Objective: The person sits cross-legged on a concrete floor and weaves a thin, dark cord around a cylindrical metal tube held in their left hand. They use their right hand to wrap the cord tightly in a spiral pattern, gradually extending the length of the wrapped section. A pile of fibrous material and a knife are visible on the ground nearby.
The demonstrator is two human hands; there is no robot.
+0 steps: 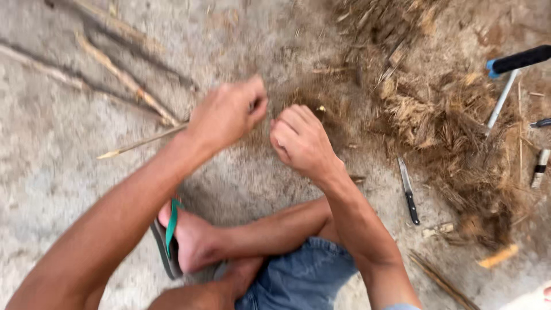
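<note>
I sit on sandy ground with both hands closed over a thin tuft of brown fibres (pixel 298 95) in front of me. My left hand (pixel 227 112) is blurred by motion, and its fingertips pinch the fibres at the tuft's left side. My right hand (pixel 301 140) is curled into a fist right beside it, knuckles up, with its fingers closed on the same fibres. A thin pale stick (pixel 140 142) lies on the ground and runs under my left wrist; whether that hand touches it cannot be made out.
A big heap of brown husk fibre (pixel 453 132) fills the right side. A black-handled knife (pixel 408 192) lies beside it. A metal tool with a black grip (pixel 505 86) and another small tool (pixel 540 166) lie at far right. Sticks (pixel 123 77) lie upper left. My foot wears a green-strapped sandal (pixel 169 235).
</note>
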